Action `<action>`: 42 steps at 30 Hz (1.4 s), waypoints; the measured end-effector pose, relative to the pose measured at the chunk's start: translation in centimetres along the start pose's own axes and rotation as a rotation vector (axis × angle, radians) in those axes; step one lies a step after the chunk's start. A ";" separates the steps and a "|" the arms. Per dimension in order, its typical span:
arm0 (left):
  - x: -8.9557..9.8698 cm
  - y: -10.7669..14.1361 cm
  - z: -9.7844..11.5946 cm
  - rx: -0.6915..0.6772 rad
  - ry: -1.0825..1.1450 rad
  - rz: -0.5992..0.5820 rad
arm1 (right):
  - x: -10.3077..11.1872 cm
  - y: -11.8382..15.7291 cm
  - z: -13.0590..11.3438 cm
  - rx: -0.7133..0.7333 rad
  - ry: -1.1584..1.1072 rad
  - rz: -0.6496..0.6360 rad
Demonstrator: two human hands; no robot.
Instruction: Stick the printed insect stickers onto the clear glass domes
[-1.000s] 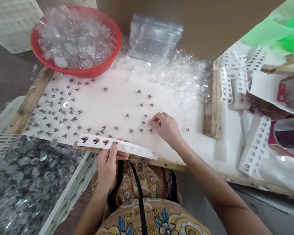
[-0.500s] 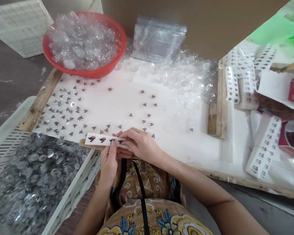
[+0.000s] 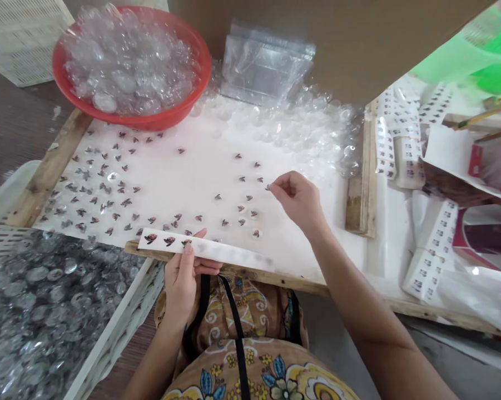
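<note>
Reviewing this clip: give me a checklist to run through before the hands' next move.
1. Left hand grips the paper strip: ok.
2. Printed pictures on the strip: ok, visible toward its left end.
3. Right hand pinches a small printed picture: ok, at the fingertips.
4. That picture fixed to a clear disc: cannot tell, too small.
5. Clear discs spaced apart at the back: not ok, crowded.

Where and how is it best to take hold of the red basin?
Probably grip the red basin by its rim, from the left and right sides together: the rim flares outward, and clear pieces heaped inside leave no good inner grip.
</note>
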State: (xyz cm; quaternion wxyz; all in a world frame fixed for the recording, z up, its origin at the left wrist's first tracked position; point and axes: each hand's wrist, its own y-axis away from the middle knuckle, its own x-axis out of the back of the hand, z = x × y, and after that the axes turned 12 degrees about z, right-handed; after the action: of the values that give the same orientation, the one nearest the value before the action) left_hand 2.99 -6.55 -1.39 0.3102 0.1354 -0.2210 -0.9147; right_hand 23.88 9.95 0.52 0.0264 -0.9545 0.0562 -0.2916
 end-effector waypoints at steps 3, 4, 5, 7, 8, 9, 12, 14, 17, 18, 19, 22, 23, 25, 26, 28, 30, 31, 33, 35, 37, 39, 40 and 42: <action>0.0 0.1 0.0 -0.009 -0.004 -0.001 | 0.7 -1.7 1.9 -0.072 0.127 -0.042; -0.1 0.1 0.0 -0.009 -0.003 -0.006 | 0.7 -1.9 2.3 -0.086 0.141 -0.067; 0.0 0.0 0.1 -0.009 -0.002 -0.011 | 0.6 -2.0 2.5 -0.094 0.149 -0.080; 0.0 0.0 0.0 -0.006 0.001 -0.019 | 0.3 -2.0 2.7 -0.097 0.155 -0.078; 0.0 0.0 0.0 -0.006 0.002 -0.019 | 0.2 -2.1 2.7 -0.096 0.158 -0.072; 0.0 0.0 0.0 -0.007 0.002 -0.019 | 0.1 -2.1 2.7 -0.094 0.162 -0.069; 0.0 -0.1 -0.1 -0.014 -0.007 -0.013 | -0.2 -2.1 2.8 -0.075 0.195 -0.082; 0.0 -0.1 -0.2 -0.016 -0.016 -0.011 | -0.5 -1.8 2.8 -0.025 0.239 -0.094; -0.1 -0.1 -0.2 -0.017 -0.015 -0.017 | -1.1 -1.1 2.7 0.116 0.335 -0.090; -0.1 -0.1 -0.2 -0.017 -0.013 -0.020 | -1.3 -0.8 2.6 0.160 0.361 -0.091; -0.1 -0.1 -0.2 -0.018 -0.013 -0.021 | -1.4 -0.5 2.5 0.193 0.379 -0.096; -0.1 0.0 -0.1 -0.021 -0.027 -0.014 | -1.7 0.1 2.4 0.201 0.373 -0.143; -0.1 0.1 -0.1 -0.020 -0.032 -0.014 | -1.7 0.3 2.4 0.189 0.368 -0.156; -0.1 0.2 -0.1 -0.018 -0.036 -0.024 | -1.6 0.6 1.9 0.180 0.366 -0.144; -0.1 0.2 0.0 -0.017 -0.037 -0.030 | -1.7 0.9 1.5 0.191 0.357 -0.128; -0.1 0.2 0.0 -0.015 -0.039 -0.037 | -2.0 1.7 0.0 0.223 0.281 -0.127; -0.1 0.2 0.0 -0.015 -0.045 -0.030 | -2.7 2.9 -2.1 0.240 0.108 -0.237; -0.1 0.2 -0.1 -0.014 -0.050 -0.023 | -3.1 3.6 -3.2 0.241 0.005 -0.331; -0.1 0.2 -0.1 -0.008 -0.055 -0.022 | -4.3 4.8 -5.2 0.273 -0.155 -0.531; 0.0 0.1 -0.2 -0.003 -0.035 -0.028 | -5.3 5.6 -6.4 0.314 -0.213 -0.644; 0.1 0.0 -0.1 -0.006 -0.007 -0.056 | -6.1 6.1 -6.8 0.319 -0.209 -0.656; 0.2 -0.1 0.1 -0.016 -0.031 -0.096 | -6.6 6.3 -6.6 0.295 -0.198 -0.618; 0.2 -0.1 0.3 -0.023 -0.063 -0.118 | -6.7 6.3 -6.4 0.284 -0.193 -0.597; 0.1 -0.1 0.7 -0.041 -0.130 -0.137 | -6.7 6.4 -6.1 0.279 -0.184 -0.570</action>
State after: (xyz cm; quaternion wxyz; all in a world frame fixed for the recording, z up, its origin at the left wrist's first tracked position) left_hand 2.59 -6.35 -0.88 0.2346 0.0842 -0.2121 -0.9449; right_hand 14.35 4.28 1.31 0.0794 -0.9413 -0.2563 -0.2046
